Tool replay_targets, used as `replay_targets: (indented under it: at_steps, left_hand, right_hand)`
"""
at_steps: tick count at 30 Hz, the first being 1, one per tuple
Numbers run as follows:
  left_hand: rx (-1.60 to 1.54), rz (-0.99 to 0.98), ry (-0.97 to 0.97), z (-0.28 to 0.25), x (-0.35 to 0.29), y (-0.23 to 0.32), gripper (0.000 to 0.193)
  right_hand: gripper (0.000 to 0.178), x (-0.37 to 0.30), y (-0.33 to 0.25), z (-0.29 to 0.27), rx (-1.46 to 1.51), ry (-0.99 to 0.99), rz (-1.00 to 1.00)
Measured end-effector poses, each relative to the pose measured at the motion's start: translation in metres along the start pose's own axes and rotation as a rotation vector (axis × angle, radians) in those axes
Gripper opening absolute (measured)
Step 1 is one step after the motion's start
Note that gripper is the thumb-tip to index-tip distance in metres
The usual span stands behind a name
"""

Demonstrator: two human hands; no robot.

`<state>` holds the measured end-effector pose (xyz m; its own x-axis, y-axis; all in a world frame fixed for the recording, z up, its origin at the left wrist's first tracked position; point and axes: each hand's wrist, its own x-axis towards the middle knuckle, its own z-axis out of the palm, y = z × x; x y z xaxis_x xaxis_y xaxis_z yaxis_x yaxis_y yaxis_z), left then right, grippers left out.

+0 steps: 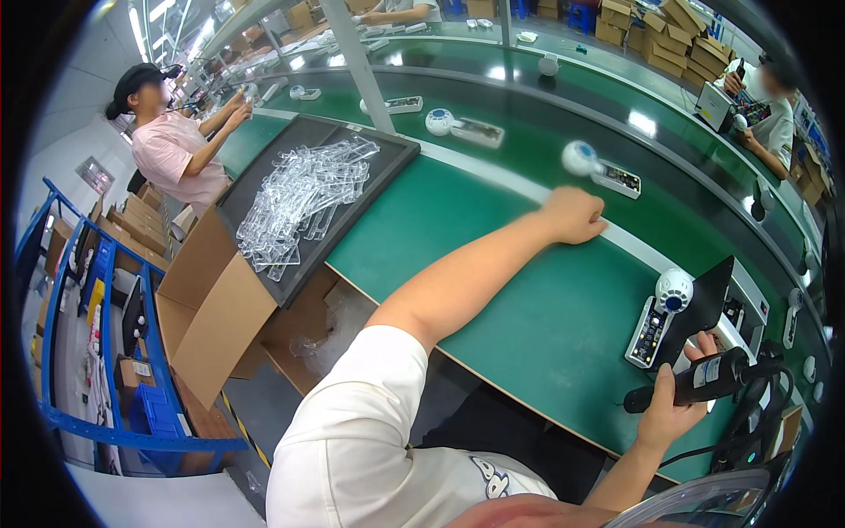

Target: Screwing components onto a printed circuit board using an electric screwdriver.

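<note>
My left hand (574, 216) reaches over the bench's far edge with its fingers curled in; what they hold, if anything, is hidden. Just beyond it, a white device with a ball-shaped head (580, 158) and an exposed circuit-board body lies on the belt, slightly blurred. My right hand (671, 412) grips a black cylindrical electric screwdriver (695, 384) with a cable, near the bench's right end. Beside that hand sits another white device with a round head (674, 290), its board (650, 334) showing, against a black panel (711, 295).
A black tray (400, 157) heaped with clear plastic parts (304, 202) stands left on the green bench (519, 334). An open cardboard box (224, 330) is below it. More devices (440, 122) ride the green conveyor (528, 150). Co-workers stand at far left (176, 145) and far right (775, 132).
</note>
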<state>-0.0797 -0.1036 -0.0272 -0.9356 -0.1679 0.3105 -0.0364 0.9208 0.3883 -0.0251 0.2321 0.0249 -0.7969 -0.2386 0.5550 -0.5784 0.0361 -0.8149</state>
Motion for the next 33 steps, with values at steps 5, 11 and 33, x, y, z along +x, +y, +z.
replay_targets:
  at_steps: [5, 11, 33]
  left_hand:
    - [-0.013, 0.008, 0.013, 0.0022, 0.0001, -0.0034, 0.028]
    - [-0.008, -0.009, -0.006, 0.0015, 0.0012, -0.0016, 0.029]
    - [-0.021, 0.017, 0.018, 0.0009, 0.0009, 0.0002, 0.028]
  right_hand:
    - [0.055, -0.0012, 0.0009, 0.0035, 0.012, 0.009, 0.024]
    - [0.055, -0.0004, 0.0027, 0.0025, -0.017, 0.017, -0.019]
    - [0.059, -0.0017, 0.0064, -0.0033, -0.048, 0.003, -0.016]
